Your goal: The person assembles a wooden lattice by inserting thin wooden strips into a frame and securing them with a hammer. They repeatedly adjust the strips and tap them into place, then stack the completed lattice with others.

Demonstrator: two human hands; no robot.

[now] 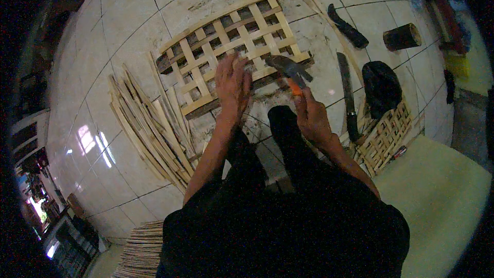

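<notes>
A woven lattice panel of bamboo slats (234, 46) lies on the white tiled floor in front of me. My left hand (232, 86) rests flat on its near edge, fingers spread, pressing the slats down. My right hand (310, 116) grips a hammer (289, 69) by its orange handle; the dark metal head hovers just over the panel's near right corner, beside my left fingers. My legs in dark trousers reach to the panel's edge.
A pile of loose bamboo strips (146, 123) lies at the left. A long knife (349, 98), a dark curved tool (349, 28), a log block (401, 37), a dark bag (381, 85) and a smaller lattice piece (386, 136) sit at the right.
</notes>
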